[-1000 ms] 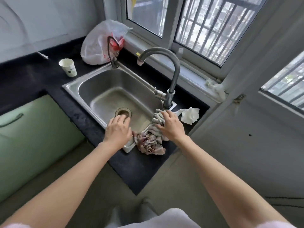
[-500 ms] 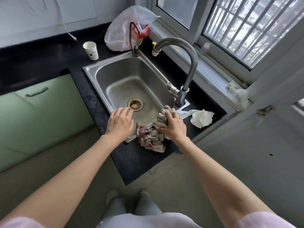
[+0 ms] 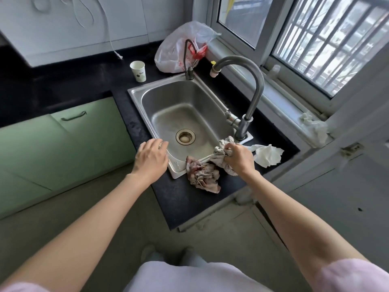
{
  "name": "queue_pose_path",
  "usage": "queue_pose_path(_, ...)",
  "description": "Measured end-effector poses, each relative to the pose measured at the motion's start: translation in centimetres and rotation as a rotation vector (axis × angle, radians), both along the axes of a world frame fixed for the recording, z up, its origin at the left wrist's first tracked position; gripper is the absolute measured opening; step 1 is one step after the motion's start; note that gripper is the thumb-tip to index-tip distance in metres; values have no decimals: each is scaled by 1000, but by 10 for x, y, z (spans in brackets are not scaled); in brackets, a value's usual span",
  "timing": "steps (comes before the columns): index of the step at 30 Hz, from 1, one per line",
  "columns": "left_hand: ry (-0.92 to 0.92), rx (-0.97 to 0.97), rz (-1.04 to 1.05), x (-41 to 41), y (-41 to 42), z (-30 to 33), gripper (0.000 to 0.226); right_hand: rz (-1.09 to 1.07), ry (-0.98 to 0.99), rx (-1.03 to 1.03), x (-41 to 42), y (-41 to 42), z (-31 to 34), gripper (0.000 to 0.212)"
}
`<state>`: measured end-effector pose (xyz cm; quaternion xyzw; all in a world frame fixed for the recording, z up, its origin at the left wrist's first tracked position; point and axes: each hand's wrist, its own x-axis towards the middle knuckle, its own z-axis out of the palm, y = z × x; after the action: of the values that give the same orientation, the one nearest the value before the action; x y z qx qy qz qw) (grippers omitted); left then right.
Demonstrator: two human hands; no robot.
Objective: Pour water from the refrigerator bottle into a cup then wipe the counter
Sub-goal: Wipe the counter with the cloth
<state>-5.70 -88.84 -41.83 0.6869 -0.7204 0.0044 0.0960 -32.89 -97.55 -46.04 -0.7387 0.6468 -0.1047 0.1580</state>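
Observation:
A crumpled grey-and-pink rag [image 3: 203, 173] lies over the near right corner of the steel sink [image 3: 136, 95] and onto the black counter [image 3: 185, 205]. My right hand [image 3: 239, 158] grips the rag's upper end at the sink rim. My left hand [image 3: 151, 158] rests with relaxed fingers on the sink's near left rim, holding nothing. A white paper cup [image 3: 138, 71] stands upright on the counter behind the sink's far left corner. No bottle is in view.
A tall grey tap [image 3: 250, 95] rises at the sink's right side, with a thin dark tap [image 3: 188, 60] at the far end. A white plastic bag [image 3: 179, 49] sits behind the sink. Crumpled tissue [image 3: 267, 158] lies right of my right hand. Green cabinet doors [image 3: 63, 140] are below left.
My right hand has closed on the rag's upper end and lifted it a little at the sink rim. My left hand has slid left along the rim. The camera has tilted back.

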Motion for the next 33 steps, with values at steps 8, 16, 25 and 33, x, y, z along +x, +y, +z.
queue_pose_path(8,46,-95,62,26,20,18,32,-29,-19,-123,1,7,71,36)
queue_pose_path(16,48,-191,146,66,30,43,32,103,-122,-317,62,9,145,38)
queue_pose_path(25,38,-200,287,164,92,27,33,360,-32,-229,191,48,123,38)
queue_pose_path(33,-21,-122,493,301,182,12,32,553,-32,-106,368,102,90,40)
